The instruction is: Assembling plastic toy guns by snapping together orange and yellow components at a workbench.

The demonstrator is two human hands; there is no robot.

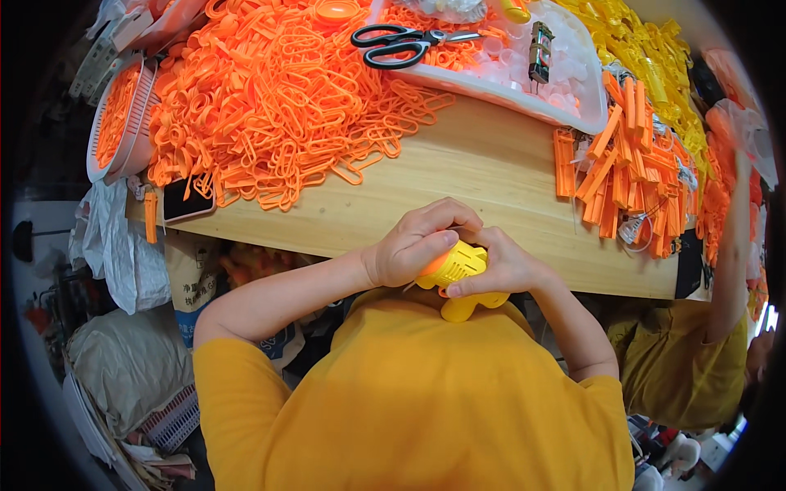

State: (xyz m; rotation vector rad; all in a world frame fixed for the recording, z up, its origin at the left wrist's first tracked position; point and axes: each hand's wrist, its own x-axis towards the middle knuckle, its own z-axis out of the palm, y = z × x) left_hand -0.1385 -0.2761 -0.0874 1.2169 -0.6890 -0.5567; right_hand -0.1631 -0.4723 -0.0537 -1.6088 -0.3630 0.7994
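Close to my body, at the table's near edge, both my hands hold a yellow plastic toy piece (465,263). It has a slotted round body with an orange part at its left end and a stubby lobe lower down. My left hand (419,243) is closed round the orange end, thumb and fingers bent over it. From the right, my right hand (506,260) grips the body, its thumb lying across the front. A thin pale strand shows beside the piece. The palms hide much of it, so its exact kind is unclear.
A heap of orange plastic clips (286,98) covers the table's left. Scissors (409,42) lie against a white tray (524,96) of translucent parts. Orange sticks (626,164) and yellow pieces (647,49) are piled right. A phone (188,199) rests near the left edge. Another person's arm (731,245) is at right.
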